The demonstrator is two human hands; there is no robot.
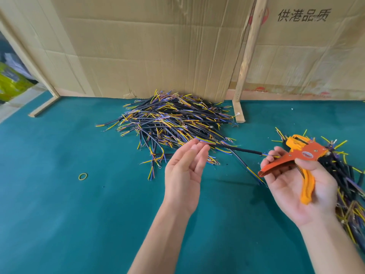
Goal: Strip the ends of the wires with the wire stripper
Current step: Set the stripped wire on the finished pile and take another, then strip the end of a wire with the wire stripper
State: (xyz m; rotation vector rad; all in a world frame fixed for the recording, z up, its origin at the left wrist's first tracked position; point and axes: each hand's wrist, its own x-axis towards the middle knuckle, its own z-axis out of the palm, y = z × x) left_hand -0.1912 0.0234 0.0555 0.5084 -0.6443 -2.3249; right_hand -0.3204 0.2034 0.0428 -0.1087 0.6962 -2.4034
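My right hand (296, 184) grips the orange and yellow wire stripper (304, 155), thumb on top and fingers curled under its handles. The jaws point up and away. A black cable (246, 151) with yellow, blue and brown cores runs from my right fingertips to my left hand (183, 171). That hand is palm up with relaxed, nearly straight fingers, and the cable's coloured cores rest against its fingertips. A big pile of similar cables (173, 123) lies on the green table (79, 214) beyond both hands.
A second heap of cables (347, 175) lies at the right edge, under and behind my right hand. A yellow rubber band (83, 176) sits on the cloth to the left. Cardboard sheets (148, 46) and a wooden post (240, 113) wall off the back.
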